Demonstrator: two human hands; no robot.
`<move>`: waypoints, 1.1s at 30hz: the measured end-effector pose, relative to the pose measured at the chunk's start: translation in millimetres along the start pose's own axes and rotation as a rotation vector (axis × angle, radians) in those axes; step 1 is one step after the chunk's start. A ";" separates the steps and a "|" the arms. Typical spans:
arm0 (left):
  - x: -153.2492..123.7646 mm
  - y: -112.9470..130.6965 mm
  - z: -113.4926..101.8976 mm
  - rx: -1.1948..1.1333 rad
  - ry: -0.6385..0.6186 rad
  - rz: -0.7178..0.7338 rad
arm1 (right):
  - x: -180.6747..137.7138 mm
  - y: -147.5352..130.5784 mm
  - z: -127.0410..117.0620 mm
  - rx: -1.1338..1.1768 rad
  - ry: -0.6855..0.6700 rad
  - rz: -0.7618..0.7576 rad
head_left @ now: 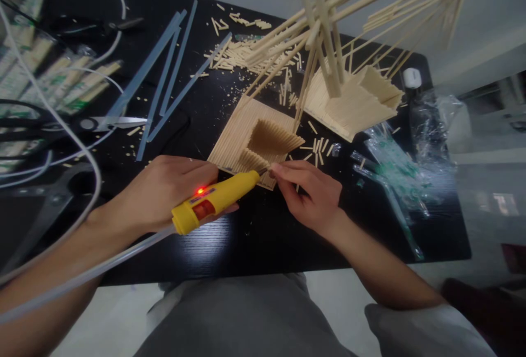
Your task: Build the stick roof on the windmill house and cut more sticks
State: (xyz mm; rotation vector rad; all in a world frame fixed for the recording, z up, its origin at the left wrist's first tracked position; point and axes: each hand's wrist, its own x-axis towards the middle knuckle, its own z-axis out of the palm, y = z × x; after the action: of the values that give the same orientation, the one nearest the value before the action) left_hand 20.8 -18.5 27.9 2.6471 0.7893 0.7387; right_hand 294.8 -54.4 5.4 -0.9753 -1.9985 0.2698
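Note:
My left hand (168, 190) is wrapped round a yellow hot glue gun (224, 195) with a lit red light. Its nozzle points right, close to the fingertips of my right hand (314, 190). Those fingers are pinched together at the near edge of a small open box of thin wooden sticks (267, 140); whatever they hold is too small to make out. The box stands on a flat panel of wooden sticks (236, 129), from which longer sticks rise.
Behind stands a second stick panel with a box (349, 102), long sticks leaning above it. Translucent glue sticks (164, 66), scissors (102, 122) and packed sticks (53, 77) lie left. Cut stick pieces (238, 52) are scattered at the back, plastic wrappers (402, 170) right. A white cable (69, 115) crosses the left side.

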 end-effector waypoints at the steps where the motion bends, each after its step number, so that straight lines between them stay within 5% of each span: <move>1: 0.2 0.6 -0.1 0.002 0.005 -0.001 | 0.0 0.2 0.1 0.002 0.002 -0.004; 12: -9.3 -5.8 -12.4 -0.035 0.037 -0.107 | 0.1 -1.0 1.1 0.009 0.005 0.027; 25: 6.4 6.8 8.5 0.013 0.216 -0.504 | 1.5 -2.1 1.8 -0.001 0.026 -0.016; 33: 5.5 7.7 18.5 -0.099 0.269 -0.552 | 2.9 -7.1 2.4 -0.035 0.024 0.048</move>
State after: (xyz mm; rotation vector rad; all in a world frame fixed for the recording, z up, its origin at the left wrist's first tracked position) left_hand 38.1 -23.8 17.7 2.1043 1.4314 0.9445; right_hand 288.2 -56.7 9.5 -1.0453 -1.9652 0.2492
